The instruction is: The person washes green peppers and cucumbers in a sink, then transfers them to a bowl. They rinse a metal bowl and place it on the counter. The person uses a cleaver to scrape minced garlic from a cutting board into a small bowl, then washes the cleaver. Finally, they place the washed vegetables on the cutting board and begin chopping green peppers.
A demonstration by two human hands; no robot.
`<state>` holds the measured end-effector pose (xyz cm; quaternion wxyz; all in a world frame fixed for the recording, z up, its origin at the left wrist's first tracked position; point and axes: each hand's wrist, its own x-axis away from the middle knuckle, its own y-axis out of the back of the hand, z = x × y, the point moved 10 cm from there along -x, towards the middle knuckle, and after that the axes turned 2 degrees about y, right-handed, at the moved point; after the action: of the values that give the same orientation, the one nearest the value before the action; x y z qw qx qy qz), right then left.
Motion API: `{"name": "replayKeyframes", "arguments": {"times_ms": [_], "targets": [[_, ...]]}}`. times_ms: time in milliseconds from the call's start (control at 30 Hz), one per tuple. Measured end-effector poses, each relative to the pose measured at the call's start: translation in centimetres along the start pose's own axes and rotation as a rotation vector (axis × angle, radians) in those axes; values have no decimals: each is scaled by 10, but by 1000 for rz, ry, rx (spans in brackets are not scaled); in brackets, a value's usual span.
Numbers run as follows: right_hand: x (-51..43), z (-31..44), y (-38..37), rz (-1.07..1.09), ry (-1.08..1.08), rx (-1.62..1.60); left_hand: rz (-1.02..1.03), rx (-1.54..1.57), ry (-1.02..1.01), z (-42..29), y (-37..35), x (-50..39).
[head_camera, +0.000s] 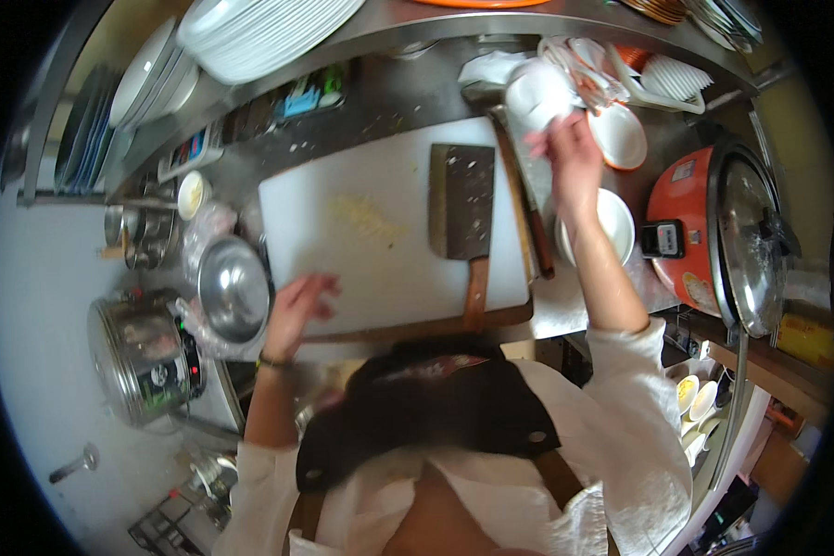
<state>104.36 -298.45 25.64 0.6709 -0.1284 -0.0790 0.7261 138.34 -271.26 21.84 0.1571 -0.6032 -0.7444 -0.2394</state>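
My right hand reaches over the right side of the counter, its fingers pinching the near edge of a white bowl. Blur hides the exact grip. My left hand hovers, empty and with fingers apart, over the near left corner of a white cutting board. Chopped pale bits, perhaps garlic, lie spread on the board's middle. A cleaver with a wooden handle rests flat along the board's right side. Beside the board lies a second knife, handle towards me. Close to my left hand stands a steel bowl.
An orange rice cooker with a glass lid stands at right. White bowls, one orange-rimmed and one plain, sit under and beside my right forearm. Above the counter runs a steel shelf bearing stacked plates. A steel electric pot is at left.
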Motion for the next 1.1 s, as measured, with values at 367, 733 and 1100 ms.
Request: {"name": "replayKeyframes", "arguments": {"times_ms": [367,733,1100], "targets": [[218,-12,-191,633,578,1012,-67,170,-22,51,28,-26],[168,-80,-28,121,-174,1335,-552,603,-88,57,105,-90],[267,-111,-25,-54,-361,329,-524,-541,-784,7,27,-45]]}}
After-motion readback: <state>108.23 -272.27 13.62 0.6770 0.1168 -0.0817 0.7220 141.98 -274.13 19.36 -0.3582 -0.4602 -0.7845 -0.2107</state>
